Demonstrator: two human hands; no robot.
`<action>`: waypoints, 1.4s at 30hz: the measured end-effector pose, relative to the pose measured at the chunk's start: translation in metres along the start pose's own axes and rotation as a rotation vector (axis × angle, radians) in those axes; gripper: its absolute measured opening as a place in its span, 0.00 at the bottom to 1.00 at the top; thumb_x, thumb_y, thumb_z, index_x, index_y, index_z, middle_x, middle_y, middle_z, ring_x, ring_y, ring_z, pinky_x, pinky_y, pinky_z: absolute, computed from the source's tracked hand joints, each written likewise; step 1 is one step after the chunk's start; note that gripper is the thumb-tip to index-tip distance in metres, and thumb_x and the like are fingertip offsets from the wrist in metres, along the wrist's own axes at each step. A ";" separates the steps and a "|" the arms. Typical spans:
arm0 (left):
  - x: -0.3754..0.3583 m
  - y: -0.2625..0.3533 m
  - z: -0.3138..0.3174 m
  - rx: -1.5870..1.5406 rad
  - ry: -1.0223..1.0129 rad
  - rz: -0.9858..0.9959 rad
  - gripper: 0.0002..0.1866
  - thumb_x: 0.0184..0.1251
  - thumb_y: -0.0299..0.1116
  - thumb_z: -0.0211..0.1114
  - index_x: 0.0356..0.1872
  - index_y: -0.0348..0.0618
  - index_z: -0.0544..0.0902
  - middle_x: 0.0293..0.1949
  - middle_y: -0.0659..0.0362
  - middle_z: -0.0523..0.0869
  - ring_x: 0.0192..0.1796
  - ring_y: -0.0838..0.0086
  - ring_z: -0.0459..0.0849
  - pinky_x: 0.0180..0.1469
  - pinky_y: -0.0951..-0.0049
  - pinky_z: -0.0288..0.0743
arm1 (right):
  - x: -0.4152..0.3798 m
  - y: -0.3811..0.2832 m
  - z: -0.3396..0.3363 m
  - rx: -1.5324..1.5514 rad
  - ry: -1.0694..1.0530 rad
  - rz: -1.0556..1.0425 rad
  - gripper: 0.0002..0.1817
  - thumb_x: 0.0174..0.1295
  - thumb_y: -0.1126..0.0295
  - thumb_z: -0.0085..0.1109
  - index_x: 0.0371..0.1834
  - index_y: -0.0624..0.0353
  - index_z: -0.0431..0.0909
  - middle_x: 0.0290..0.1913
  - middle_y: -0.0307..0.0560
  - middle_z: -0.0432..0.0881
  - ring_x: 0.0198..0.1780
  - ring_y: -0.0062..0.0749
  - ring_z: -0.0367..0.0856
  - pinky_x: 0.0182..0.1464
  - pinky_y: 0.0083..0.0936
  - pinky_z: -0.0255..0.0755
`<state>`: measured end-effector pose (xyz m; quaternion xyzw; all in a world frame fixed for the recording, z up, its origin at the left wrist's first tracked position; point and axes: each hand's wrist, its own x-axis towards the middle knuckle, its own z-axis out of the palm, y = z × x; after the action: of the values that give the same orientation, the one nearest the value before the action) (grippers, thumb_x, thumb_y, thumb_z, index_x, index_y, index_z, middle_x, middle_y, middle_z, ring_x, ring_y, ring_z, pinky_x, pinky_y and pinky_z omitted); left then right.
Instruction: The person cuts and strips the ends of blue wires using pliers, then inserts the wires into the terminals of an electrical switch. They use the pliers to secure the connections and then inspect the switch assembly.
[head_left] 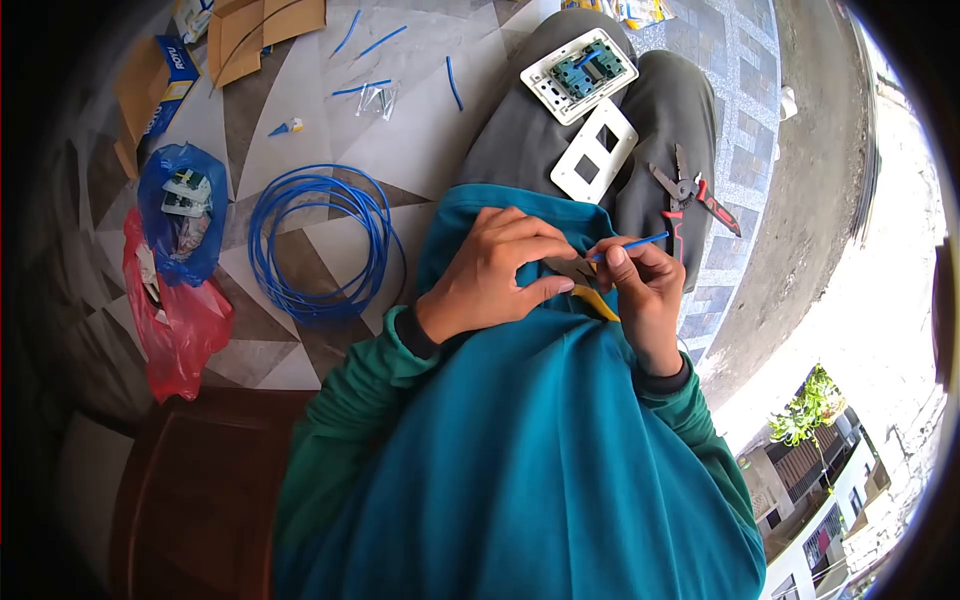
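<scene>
My right hand (645,295) pinches a short blue wire (645,241) between thumb and fingers, one end pointing up to the right. Close by, my left hand (500,268) is bent over my lap, its thumb and forefinger apart near the wire's other end. Between the hands lie pliers with a yellow handle (598,303); their metal jaws sit by my left fingertips and are partly hidden. On my thighs rest a white switch box with green modules (580,76), a white cover plate with two square holes (594,152) and red-and-black wire strippers (686,192).
On the tiled floor at left lie a coil of blue wire (256,240), a blue bag (160,215) with parts inside, a red bag (190,335) and cardboard boxes (238,45). Cut wire pieces (454,84) are scattered farther out. A brown wooden surface (200,480) stands beside me.
</scene>
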<state>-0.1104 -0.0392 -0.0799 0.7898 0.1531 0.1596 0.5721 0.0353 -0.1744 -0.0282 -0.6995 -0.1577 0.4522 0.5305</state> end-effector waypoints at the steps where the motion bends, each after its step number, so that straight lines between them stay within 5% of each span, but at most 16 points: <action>1: -0.002 0.003 0.001 -0.059 0.029 -0.011 0.14 0.50 0.32 0.76 0.38 0.44 0.85 0.41 0.62 0.86 0.44 0.68 0.81 0.51 0.66 0.68 | 0.000 -0.001 0.000 0.044 0.000 0.043 0.11 0.69 0.70 0.59 0.34 0.68 0.82 0.37 0.46 0.85 0.29 0.20 0.76 0.32 0.16 0.71; 10: -0.002 0.010 0.003 -0.146 0.119 -0.034 0.05 0.57 0.31 0.71 0.32 0.45 0.85 0.34 0.64 0.87 0.38 0.68 0.82 0.47 0.67 0.68 | -0.001 0.004 -0.002 0.158 -0.022 0.096 0.11 0.67 0.70 0.61 0.32 0.69 0.81 0.36 0.49 0.84 0.29 0.21 0.78 0.32 0.20 0.75; 23: -0.004 0.000 0.013 -0.102 0.071 -0.026 0.04 0.63 0.32 0.66 0.32 0.43 0.83 0.33 0.61 0.85 0.37 0.68 0.81 0.47 0.68 0.67 | -0.007 -0.008 0.013 0.066 0.053 -0.067 0.04 0.66 0.77 0.59 0.38 0.68 0.78 0.36 0.45 0.84 0.34 0.21 0.82 0.37 0.18 0.78; 29: -0.006 -0.007 0.008 0.125 0.023 0.042 0.13 0.52 0.31 0.73 0.40 0.44 0.85 0.41 0.63 0.84 0.45 0.67 0.79 0.48 0.66 0.68 | -0.002 0.015 0.006 -0.446 0.105 -0.468 0.03 0.60 0.82 0.62 0.34 0.67 0.77 0.34 0.48 0.84 0.33 0.29 0.85 0.34 0.21 0.77; 32: -0.007 -0.009 0.009 0.171 -0.029 0.030 0.19 0.46 0.29 0.76 0.43 0.45 0.85 0.46 0.64 0.82 0.48 0.68 0.77 0.49 0.65 0.68 | 0.002 0.019 0.006 -0.659 -0.013 -0.395 0.05 0.57 0.84 0.63 0.34 0.65 0.78 0.33 0.49 0.83 0.30 0.34 0.84 0.32 0.22 0.76; 34: -0.007 -0.010 0.010 0.194 -0.036 0.033 0.19 0.46 0.29 0.76 0.43 0.45 0.85 0.45 0.65 0.82 0.47 0.68 0.77 0.50 0.66 0.68 | 0.002 0.021 0.008 -0.610 0.005 -0.471 0.06 0.56 0.84 0.62 0.34 0.64 0.78 0.33 0.48 0.83 0.29 0.35 0.83 0.31 0.22 0.75; 38: -0.006 -0.010 0.011 0.198 -0.043 0.035 0.20 0.45 0.29 0.76 0.44 0.46 0.85 0.44 0.66 0.82 0.46 0.68 0.77 0.49 0.66 0.69 | -0.004 0.017 0.008 -0.623 -0.039 -0.219 0.05 0.57 0.84 0.62 0.34 0.64 0.78 0.33 0.49 0.84 0.30 0.36 0.85 0.32 0.24 0.77; 40: -0.007 -0.013 0.012 0.212 -0.016 0.040 0.19 0.45 0.30 0.76 0.43 0.46 0.85 0.44 0.67 0.82 0.46 0.68 0.76 0.49 0.67 0.68 | -0.001 0.016 0.010 -0.581 0.061 -0.525 0.04 0.57 0.84 0.62 0.33 0.65 0.77 0.33 0.49 0.84 0.30 0.35 0.85 0.33 0.24 0.77; 42: -0.011 -0.010 0.013 0.193 -0.039 0.014 0.19 0.45 0.30 0.76 0.42 0.46 0.85 0.44 0.67 0.83 0.46 0.68 0.77 0.49 0.67 0.68 | -0.009 0.014 0.010 -0.594 0.063 -0.578 0.04 0.58 0.84 0.61 0.33 0.66 0.77 0.34 0.50 0.84 0.30 0.34 0.85 0.32 0.23 0.77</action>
<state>-0.1155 -0.0521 -0.0937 0.8452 0.1511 0.1327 0.4952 0.0185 -0.1800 -0.0369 -0.7626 -0.4549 0.1976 0.4153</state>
